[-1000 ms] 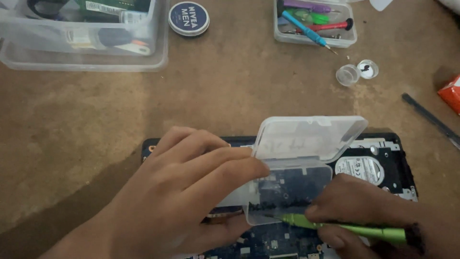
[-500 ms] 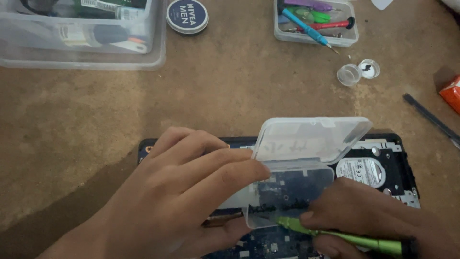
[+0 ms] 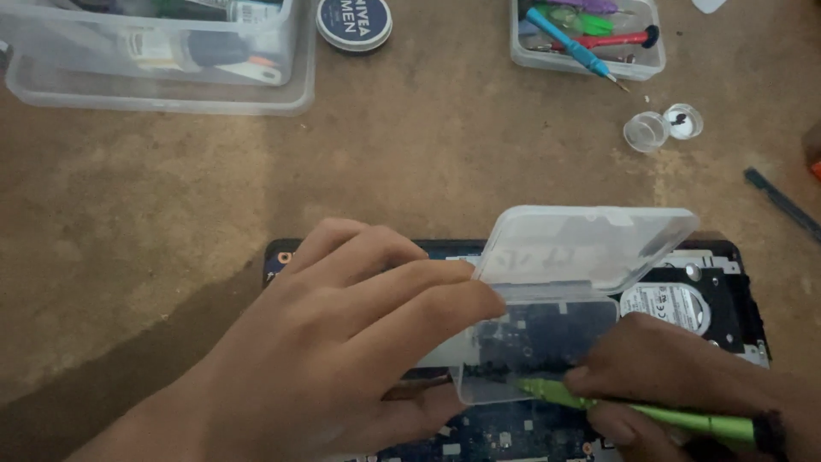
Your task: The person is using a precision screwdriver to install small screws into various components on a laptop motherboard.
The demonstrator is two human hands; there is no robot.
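My left hand (image 3: 342, 351) grips the left side of a small clear plastic case (image 3: 547, 342) with its hinged lid (image 3: 590, 244) standing open, held over an opened laptop base (image 3: 735, 282). My right hand (image 3: 676, 376) holds a green screwdriver (image 3: 633, 409) whose tip reaches into the case's tray. The laptop's circuit board and a round silver hard drive (image 3: 671, 304) show beside and below the hands.
A large clear storage box (image 3: 162, 60) sits at the top left, with a round dark blue tin (image 3: 354, 20) next to it. A small clear tray of coloured tools (image 3: 590, 38) stands top right, near two tiny clear cups (image 3: 663, 128). A dark tool (image 3: 782, 204) lies at the right edge.
The green screwdriver has slid a little lower and further to the right, its tip still in the case. My left hand and the case stay almost still.
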